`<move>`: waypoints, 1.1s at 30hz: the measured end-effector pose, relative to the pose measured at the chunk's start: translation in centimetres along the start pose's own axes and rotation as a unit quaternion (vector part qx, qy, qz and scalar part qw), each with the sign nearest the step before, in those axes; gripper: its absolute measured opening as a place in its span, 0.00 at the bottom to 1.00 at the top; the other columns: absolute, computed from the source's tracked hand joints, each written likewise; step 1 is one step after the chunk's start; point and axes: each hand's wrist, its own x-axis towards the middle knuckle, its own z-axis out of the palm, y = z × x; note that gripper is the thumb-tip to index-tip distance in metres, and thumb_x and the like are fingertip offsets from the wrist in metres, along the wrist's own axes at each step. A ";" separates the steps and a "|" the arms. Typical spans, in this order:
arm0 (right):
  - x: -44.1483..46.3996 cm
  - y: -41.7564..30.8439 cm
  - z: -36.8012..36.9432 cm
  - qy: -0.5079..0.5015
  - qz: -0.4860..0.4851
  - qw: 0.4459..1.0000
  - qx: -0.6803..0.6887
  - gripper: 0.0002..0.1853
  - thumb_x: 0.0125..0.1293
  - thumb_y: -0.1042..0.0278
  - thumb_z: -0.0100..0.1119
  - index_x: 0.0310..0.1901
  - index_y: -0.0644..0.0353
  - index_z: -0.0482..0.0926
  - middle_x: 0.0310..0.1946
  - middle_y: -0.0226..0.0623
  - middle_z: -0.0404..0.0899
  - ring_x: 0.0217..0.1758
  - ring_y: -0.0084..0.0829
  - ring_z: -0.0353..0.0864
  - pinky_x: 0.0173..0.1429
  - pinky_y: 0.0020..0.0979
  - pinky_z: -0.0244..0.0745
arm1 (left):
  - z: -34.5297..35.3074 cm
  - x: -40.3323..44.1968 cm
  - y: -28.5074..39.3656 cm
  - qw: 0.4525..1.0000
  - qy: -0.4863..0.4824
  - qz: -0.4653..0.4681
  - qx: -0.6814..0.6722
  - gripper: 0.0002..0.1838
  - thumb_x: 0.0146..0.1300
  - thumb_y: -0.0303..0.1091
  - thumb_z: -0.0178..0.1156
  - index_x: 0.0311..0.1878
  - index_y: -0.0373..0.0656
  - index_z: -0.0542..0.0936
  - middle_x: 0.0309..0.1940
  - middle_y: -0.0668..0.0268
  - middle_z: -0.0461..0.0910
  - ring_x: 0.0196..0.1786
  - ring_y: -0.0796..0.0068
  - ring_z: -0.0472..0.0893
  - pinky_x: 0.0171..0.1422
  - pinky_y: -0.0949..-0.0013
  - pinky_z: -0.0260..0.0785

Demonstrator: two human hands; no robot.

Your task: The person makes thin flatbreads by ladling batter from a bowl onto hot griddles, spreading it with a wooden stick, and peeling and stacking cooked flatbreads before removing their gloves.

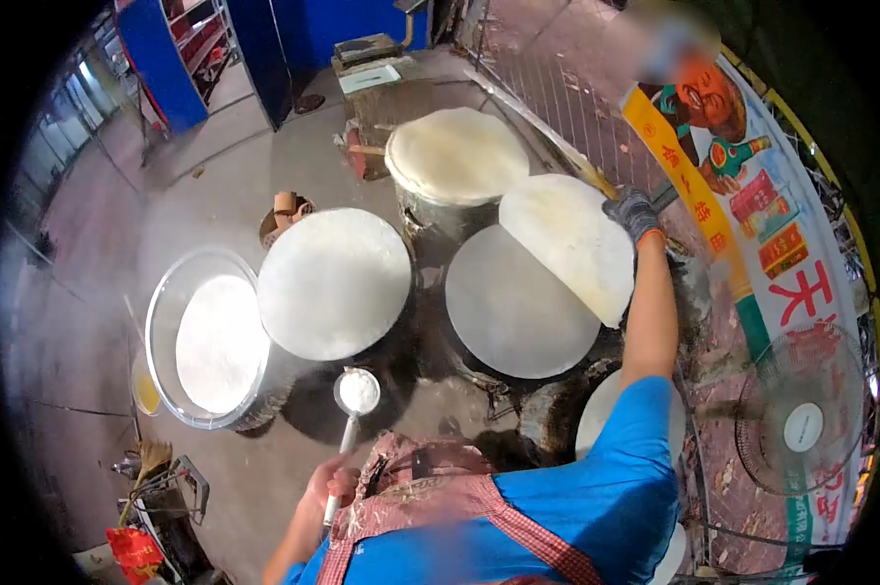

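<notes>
My left hand (329, 485) is closed around the handle of a ladle (359, 392), whose round bowl holds a white substance. Gloved in dark grey, my right hand (635, 214) grips the right edge of a thin white flatbread (576, 244). That sheet is partly raised off a round grey griddle (518, 302), and its lower left edge lies across the surface. A second round plate (335, 283), covered in white, stands left of the griddle. Beside it is a large metal basin (154, 336) with white batter or flour (221, 341) inside.
A stack of pale round sheets (458, 154) sits on a drum behind the griddle. A fan (801, 427) and a printed banner (742, 244) are at the right. A yellow-filled container (147, 390) stands left of the basin. A box-like stand (386, 96) is at the back.
</notes>
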 end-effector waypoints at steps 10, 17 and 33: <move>-14.4 -13.3 2.6 -0.084 -0.072 0.993 0.038 0.22 0.45 0.49 0.57 0.38 0.57 0.76 0.33 0.46 0.76 0.37 0.44 0.75 0.43 0.39 0.69 | -0.3 -2.4 5.8 0.991 0.079 -0.043 0.101 0.11 0.63 0.39 0.42 0.47 0.56 0.69 0.14 0.72 0.57 0.09 0.85 0.53 0.08 0.83 0.46; -36.2 -8.5 14.3 0.117 0.180 0.945 0.248 0.18 0.50 0.58 0.57 0.37 0.64 0.74 0.29 0.48 0.76 0.33 0.45 0.75 0.39 0.37 0.70 | 2.0 -1.6 6.7 0.981 0.081 -0.152 0.089 0.14 0.63 0.42 0.41 0.37 0.42 0.70 0.13 0.70 0.59 0.10 0.83 0.58 0.09 0.81 0.51; -34.0 -21.7 30.7 0.052 0.169 0.922 0.346 0.16 0.48 0.57 0.53 0.32 0.61 0.74 0.30 0.48 0.75 0.35 0.47 0.73 0.35 0.38 0.68 | 5.9 -0.9 2.6 0.987 0.023 -0.117 0.110 0.15 0.64 0.41 0.39 0.49 0.53 0.70 0.14 0.72 0.58 0.10 0.84 0.57 0.10 0.80 0.53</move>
